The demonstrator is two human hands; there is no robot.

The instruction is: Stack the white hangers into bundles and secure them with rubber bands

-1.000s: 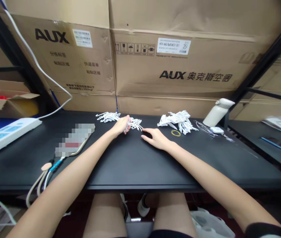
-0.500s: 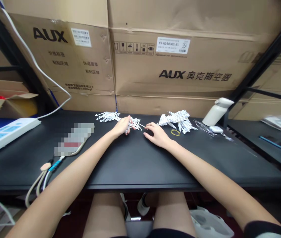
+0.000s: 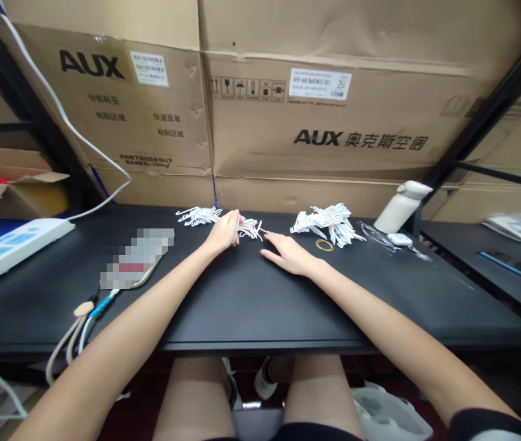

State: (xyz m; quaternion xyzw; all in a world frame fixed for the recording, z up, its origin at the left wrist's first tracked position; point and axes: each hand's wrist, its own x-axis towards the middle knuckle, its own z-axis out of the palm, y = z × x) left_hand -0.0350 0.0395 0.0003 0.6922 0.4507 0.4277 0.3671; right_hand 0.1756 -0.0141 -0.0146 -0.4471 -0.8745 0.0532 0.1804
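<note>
While the left hand (image 3: 224,234) curls round part of the middle bunch (image 3: 251,228) of thin white hooks, we see mostly its back, so we cannot count how many it grips; the fingertips are largely tucked out of sight. The bunch juts out past the fingers toward the right hand (image 3: 290,252), low over the desk (image 3: 264,306). That hand is loose, thumb and forefinger apart, and we cannot tell whether the forefinger touches the hook end just beside it.

Behind the left hand we find the left pile (image 3: 198,215), its pieces too tangled to separate by eye. The right pile (image 3: 329,220) lies beyond the right hand, with a yellow band (image 3: 324,245) in front of it. Farther right, beside the bottle (image 3: 400,208), we make out a small white case (image 3: 400,239) and something clear and wiry (image 3: 379,237) that we cannot identify.

Over on the left, the phone (image 3: 143,254) has its face blotted out by coarse blocks, and the power strip (image 3: 16,254) is cut off by the frame. Under the desk we see only part of a pale bag (image 3: 389,416).
</note>
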